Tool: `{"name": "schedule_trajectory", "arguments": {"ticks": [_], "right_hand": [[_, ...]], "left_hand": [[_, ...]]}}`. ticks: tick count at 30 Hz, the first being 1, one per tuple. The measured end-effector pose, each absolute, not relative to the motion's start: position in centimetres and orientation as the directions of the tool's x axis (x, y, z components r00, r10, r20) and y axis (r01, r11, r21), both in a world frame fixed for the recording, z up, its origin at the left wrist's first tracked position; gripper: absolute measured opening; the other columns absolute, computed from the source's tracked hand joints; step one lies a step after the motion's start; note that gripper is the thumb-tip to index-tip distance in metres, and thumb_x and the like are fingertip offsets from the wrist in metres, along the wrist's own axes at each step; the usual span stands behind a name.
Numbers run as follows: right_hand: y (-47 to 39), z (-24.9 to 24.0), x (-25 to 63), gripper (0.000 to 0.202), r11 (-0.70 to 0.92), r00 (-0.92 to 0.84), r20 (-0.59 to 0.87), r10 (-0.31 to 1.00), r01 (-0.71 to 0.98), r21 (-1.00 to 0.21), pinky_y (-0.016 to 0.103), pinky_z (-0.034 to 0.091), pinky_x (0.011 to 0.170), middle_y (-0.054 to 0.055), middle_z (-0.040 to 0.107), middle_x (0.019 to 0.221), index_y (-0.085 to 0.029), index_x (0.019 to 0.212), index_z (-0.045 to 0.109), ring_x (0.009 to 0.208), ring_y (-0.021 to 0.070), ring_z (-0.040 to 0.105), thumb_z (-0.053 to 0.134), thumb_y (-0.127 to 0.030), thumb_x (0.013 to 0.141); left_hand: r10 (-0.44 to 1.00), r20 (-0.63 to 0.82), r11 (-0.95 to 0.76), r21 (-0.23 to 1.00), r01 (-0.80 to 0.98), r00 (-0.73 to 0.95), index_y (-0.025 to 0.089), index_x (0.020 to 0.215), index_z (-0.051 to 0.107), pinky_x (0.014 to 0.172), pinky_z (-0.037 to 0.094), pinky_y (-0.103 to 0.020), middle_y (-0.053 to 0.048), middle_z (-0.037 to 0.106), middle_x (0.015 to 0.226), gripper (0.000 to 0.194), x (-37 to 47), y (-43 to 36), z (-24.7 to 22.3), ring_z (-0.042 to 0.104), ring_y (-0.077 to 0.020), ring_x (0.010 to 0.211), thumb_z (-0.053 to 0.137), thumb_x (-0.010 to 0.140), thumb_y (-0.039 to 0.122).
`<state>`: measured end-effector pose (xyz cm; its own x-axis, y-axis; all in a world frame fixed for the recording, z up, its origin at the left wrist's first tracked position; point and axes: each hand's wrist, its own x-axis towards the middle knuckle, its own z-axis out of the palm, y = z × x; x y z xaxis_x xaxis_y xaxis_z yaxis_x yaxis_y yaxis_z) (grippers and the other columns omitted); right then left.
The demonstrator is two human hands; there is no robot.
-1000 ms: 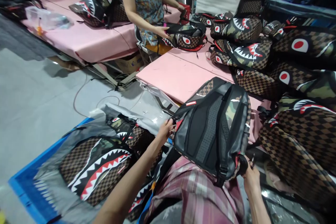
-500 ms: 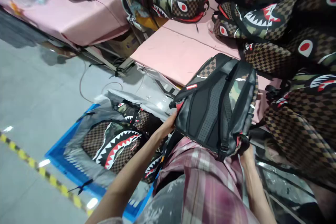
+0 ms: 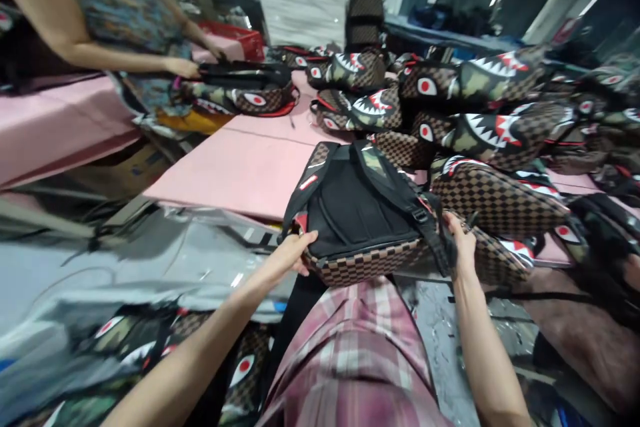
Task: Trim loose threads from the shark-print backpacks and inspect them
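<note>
Between my hands is a backpack (image 3: 360,207), its padded black back panel and shoulder straps facing up and its brown checkered base towards me. My left hand (image 3: 295,250) grips its lower left corner, thumb on top. At the lower right side, my right hand (image 3: 461,240) is closed round the edge by a dangling black strap; its fingertips are partly hidden. The far part of the backpack reaches over the front edge of the pink table (image 3: 235,167).
Checkered shark-print backpacks (image 3: 495,133) are piled on the right. More backpacks (image 3: 245,363) lie in a plastic-lined container at lower left. Across the table, a co-worker's hand (image 3: 183,68) touches another backpack (image 3: 255,97). A red crate (image 3: 245,43) stands behind.
My view has lifted and swung right. The backpack in my hands has tipped so its checkered base shows. Both hands still hold it, and my right hand shows more.
</note>
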<state>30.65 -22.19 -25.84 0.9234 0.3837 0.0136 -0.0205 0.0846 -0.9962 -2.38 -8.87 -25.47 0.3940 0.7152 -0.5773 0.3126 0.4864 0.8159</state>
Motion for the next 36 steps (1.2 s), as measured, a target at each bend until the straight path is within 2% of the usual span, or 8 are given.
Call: {"name": "schedule_trajectory", "arguments": {"ticks": [3,5,7,13,19,23,29,36], "right_hand": [[-25.6,-24.4,28.9,0.031,0.03,0.924,0.365,0.117,0.364,-0.931,0.029,0.048,0.068,0.007,0.067,0.085,-0.013,0.093,0.067,0.076,0.0175,0.061,0.054,-0.038,0.08],[-27.4,-25.3,25.6,0.023,-0.079,0.775,0.557,0.299,0.602,-0.794,0.028,0.048,0.069,0.005,0.065,0.078,-0.016,0.081,0.068,0.074,0.0167,0.06,0.05,-0.032,0.084],[-28.0,-27.3,21.7,0.021,-0.054,0.497,0.526,0.69,0.76,-0.647,0.026,0.047,0.064,0.004,0.064,0.077,-0.019,0.087,0.069,0.07,0.0163,0.06,0.049,-0.025,0.084],[-26.2,-31.4,14.5,0.036,-0.259,0.412,0.416,0.811,0.89,-0.376,0.027,0.041,0.051,0.009,0.062,0.083,-0.011,0.115,0.058,0.06,0.0183,0.058,0.051,-0.024,0.083],[-25.2,-31.6,11.3,0.016,-0.114,0.233,0.369,0.9,0.942,-0.316,0.028,0.041,0.053,0.005,0.059,0.075,-0.016,0.087,0.059,0.061,0.0178,0.057,0.057,-0.032,0.081],[-24.4,-31.6,11.1,0.02,-0.116,0.281,0.388,0.878,0.911,-0.397,0.026,0.036,0.052,0.001,0.059,0.066,-0.02,0.072,0.059,0.056,0.0143,0.056,0.051,-0.03,0.087],[-26.4,-31.0,15.6,0.024,-0.074,0.468,0.329,0.821,0.657,-0.75,0.023,0.039,0.058,0.0,0.063,0.066,-0.021,0.074,0.066,0.061,0.0131,0.058,0.044,-0.015,0.081],[-29.4,-33.3,26.7,0.022,-0.376,0.85,0.028,0.526,0.262,-0.889,0.027,0.037,0.06,0.001,0.061,0.064,-0.016,0.069,0.064,0.062,0.0159,0.05,0.063,-0.038,0.066]], "left_hand": [[0.724,-0.585,0.514,0.811,0.279,0.365,0.011,0.057,0.058,0.035,0.044,-0.022,-0.009,0.062,0.05,0.033,0.6,-9.9,-26.8,0.052,-0.0138,0.035,0.057,0.08,0.034],[0.726,-0.592,0.524,0.806,0.276,0.35,0.012,0.053,0.055,0.035,0.046,-0.023,-0.007,0.059,0.045,0.034,1.9,-10.9,-27.9,0.049,-0.0126,0.032,0.057,0.081,0.031],[0.713,-0.607,0.538,0.795,0.281,0.351,0.013,0.051,0.054,0.036,0.047,-0.023,-0.005,0.056,0.042,0.036,2.7,-11.8,-28.6,0.048,-0.0121,0.032,0.056,0.082,0.03],[0.696,-0.631,0.57,0.776,0.272,0.342,0.012,0.063,0.058,0.043,0.051,-0.026,-0.006,0.063,0.054,0.027,3.0,-13.6,-29.3,0.059,-0.0159,0.044,0.056,0.083,0.03],[0.687,-0.656,0.611,0.754,0.24,0.311,0.016,0.06,0.052,0.044,0.051,-0.025,-0.002,0.058,0.049,0.029,2.4,-14.2,-30.3,0.058,-0.0157,0.042,0.059,0.08,0.035],[0.684,-0.65,0.585,0.76,0.283,0.331,0.015,0.062,0.055,0.047,0.053,-0.027,-0.005,0.063,0.054,0.029,1.7,-13.9,-31.1,0.061,-0.0175,0.045,0.061,0.079,0.038],[0.766,-0.57,0.446,0.805,0.391,0.298,0.015,0.058,0.056,0.044,0.051,-0.026,-0.006,0.063,0.052,0.032,1.8,-13.6,-32.2,0.061,-0.0187,0.045,0.063,0.074,0.041],[0.78,-0.56,0.435,0.806,0.401,0.279,0.015,0.055,0.055,0.038,0.041,-0.021,-0.001,0.057,0.045,0.033,-3.4,-12.3,-32.2,0.056,-0.0155,0.042,0.065,0.07,0.043]]}}
